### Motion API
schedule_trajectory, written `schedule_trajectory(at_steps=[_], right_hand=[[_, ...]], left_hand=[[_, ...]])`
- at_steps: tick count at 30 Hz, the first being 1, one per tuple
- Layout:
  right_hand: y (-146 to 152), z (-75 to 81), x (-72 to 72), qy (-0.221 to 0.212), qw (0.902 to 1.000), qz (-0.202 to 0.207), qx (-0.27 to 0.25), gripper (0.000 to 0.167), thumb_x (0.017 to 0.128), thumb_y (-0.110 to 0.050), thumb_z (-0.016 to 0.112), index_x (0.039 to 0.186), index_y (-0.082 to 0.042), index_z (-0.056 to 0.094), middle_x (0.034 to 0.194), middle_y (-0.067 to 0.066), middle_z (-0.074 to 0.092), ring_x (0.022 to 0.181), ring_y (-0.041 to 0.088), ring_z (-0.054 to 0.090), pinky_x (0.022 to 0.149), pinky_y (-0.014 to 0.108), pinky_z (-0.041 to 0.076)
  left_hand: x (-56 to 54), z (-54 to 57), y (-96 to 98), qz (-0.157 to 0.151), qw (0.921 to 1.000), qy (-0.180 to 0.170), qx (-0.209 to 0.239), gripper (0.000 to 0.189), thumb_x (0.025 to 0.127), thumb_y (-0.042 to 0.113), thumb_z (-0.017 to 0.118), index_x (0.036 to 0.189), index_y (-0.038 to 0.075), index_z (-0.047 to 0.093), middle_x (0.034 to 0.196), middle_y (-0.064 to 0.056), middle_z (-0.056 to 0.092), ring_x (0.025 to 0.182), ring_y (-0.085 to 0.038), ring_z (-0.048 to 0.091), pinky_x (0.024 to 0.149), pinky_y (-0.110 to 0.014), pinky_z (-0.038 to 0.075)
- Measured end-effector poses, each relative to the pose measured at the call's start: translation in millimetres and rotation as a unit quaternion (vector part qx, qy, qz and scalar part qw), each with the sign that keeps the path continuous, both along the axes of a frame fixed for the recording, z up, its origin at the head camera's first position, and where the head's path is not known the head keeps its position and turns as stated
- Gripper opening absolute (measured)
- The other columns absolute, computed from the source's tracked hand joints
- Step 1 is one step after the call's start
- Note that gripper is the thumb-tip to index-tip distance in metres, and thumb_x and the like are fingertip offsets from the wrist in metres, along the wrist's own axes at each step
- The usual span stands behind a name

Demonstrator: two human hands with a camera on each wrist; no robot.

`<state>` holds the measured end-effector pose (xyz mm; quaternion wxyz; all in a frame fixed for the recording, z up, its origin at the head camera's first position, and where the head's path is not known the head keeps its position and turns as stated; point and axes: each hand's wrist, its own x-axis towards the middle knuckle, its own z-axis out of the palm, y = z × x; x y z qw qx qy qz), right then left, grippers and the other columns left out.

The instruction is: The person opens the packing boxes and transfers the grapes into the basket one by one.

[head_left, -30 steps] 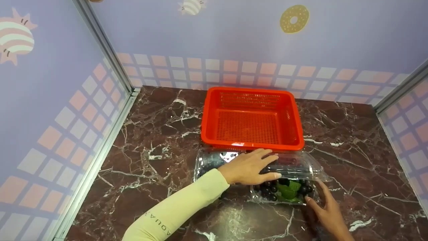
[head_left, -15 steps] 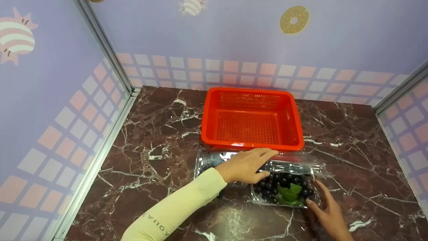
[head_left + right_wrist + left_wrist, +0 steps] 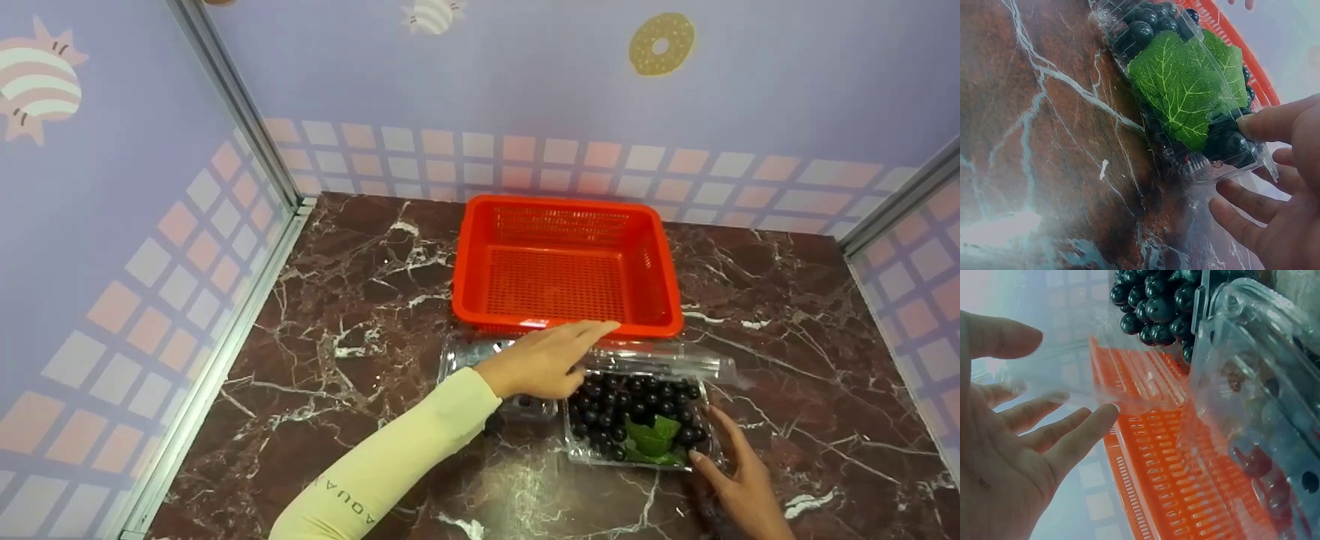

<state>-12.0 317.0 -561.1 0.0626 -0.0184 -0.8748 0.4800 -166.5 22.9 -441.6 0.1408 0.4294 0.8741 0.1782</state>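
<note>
A clear plastic clamshell box (image 3: 630, 463) lies with its lid up, full of dark grapes (image 3: 611, 412) and a green leaf (image 3: 654, 439). My right hand (image 3: 739, 472) pinches the box's right end, thumb on the rim and fingers outside, also plain in the right wrist view. My left hand (image 3: 536, 364) reaches over the box's back left, fingers extended; in the left wrist view they lie against the raised clear lid (image 3: 1145, 377). A second clear box (image 3: 529, 409) of dark fruit stands to the left, partly hidden under the left hand and forearm.
An orange-red perforated basket (image 3: 667, 262) stands just behind the boxes, with nothing in it. Patterned wall panels (image 3: 525, 82) close off the back and sides of the dark marbled tabletop (image 3: 352, 300). A dark round thing (image 3: 493, 425) sits beside the left sleeve.
The clear lid has swung back toward the basket, uncovering more grapes. My left hand has shifted slightly back and left, off the fruit. The right hand has stayed on the box's end.
</note>
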Motion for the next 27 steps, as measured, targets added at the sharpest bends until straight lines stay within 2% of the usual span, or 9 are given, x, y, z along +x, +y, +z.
schedule_trajectory(at_steps=[2,5,8,12,15,22,27], right_hand=[[0,0.1,1.1,0.001,1.0000,0.000,0.002,0.070,0.089,-0.009,0.067,0.149,-0.011,0.033,0.151,0.021,0.037,0.127,-0.021,0.033,0.099,-0.001,0.028],[0,0.3,2.3,0.001,1.0000,0.000,0.001,0.069,0.089,-0.009,0.067,0.149,-0.011,0.033,0.151,0.021,0.037,0.127,-0.021,0.032,0.099,-0.001,0.028],[1,0.8,3.3,-0.007,1.0000,-0.002,0.003,0.069,0.090,-0.011,0.067,0.150,-0.012,0.033,0.152,0.021,0.037,0.126,-0.023,0.030,0.099,-0.002,0.027],[1,1.7,4.5,-0.021,0.9997,-0.005,0.009,0.070,0.090,-0.014,0.067,0.151,-0.013,0.031,0.152,0.022,0.036,0.125,-0.026,0.027,0.097,-0.004,0.026],[1,1.7,4.8,-0.020,0.9997,-0.007,0.012,0.070,0.090,-0.014,0.067,0.150,-0.013,0.031,0.152,0.022,0.036,0.125,-0.026,0.027,0.096,-0.004,0.026],[0,0.2,7.6,-0.004,0.9998,-0.010,0.016,0.072,0.087,-0.010,0.070,0.149,-0.008,0.034,0.148,0.024,0.039,0.124,-0.025,0.032,0.097,-0.002,0.028],[1,-0.2,9.9,-0.005,0.9997,-0.011,0.020,0.074,0.084,-0.008,0.072,0.148,-0.007,0.035,0.146,0.027,0.040,0.122,-0.025,0.034,0.096,-0.002,0.030]], left_hand=[[-1.2,1.5,-0.6,0.000,1.0000,-0.001,0.004,0.081,0.093,0.013,0.053,0.156,0.034,0.006,0.161,0.010,0.020,0.120,-0.012,0.049,0.072,-0.023,0.048],[-2.7,3.9,-1.5,0.003,0.9999,0.002,0.010,0.081,0.092,0.011,0.053,0.156,0.034,0.008,0.161,0.009,0.021,0.107,-0.014,0.052,0.061,-0.020,0.045],[-4.3,5.7,-2.1,0.010,0.9997,0.018,0.015,0.077,0.093,0.010,0.051,0.156,0.031,0.012,0.160,0.007,0.025,0.112,-0.014,0.053,0.062,-0.019,0.047],[-6.2,7.4,-2.2,0.022,0.9976,0.060,0.025,0.065,0.096,0.012,0.048,0.154,0.026,0.021,0.155,0.004,0.035,0.127,-0.015,0.051,0.077,-0.023,0.053],[-7.3,8.4,-1.8,0.035,0.9957,0.080,0.031,0.060,0.098,0.012,0.046,0.153,0.024,0.025,0.152,0.002,0.041,0.130,-0.017,0.051,0.083,-0.025,0.054],[-9.3,8.4,-0.2,0.066,0.9935,0.086,0.035,0.067,0.094,0.008,0.052,0.152,0.023,0.024,0.146,0.001,0.046,0.115,-0.016,0.058,0.062,-0.017,0.048],[-10.8,7.8,1.4,0.075,0.9909,0.105,0.040,0.068,0.092,0.005,0.052,0.152,0.021,0.024,0.142,0.000,0.049,0.107,-0.015,0.060,0.058,-0.017,0.046]])
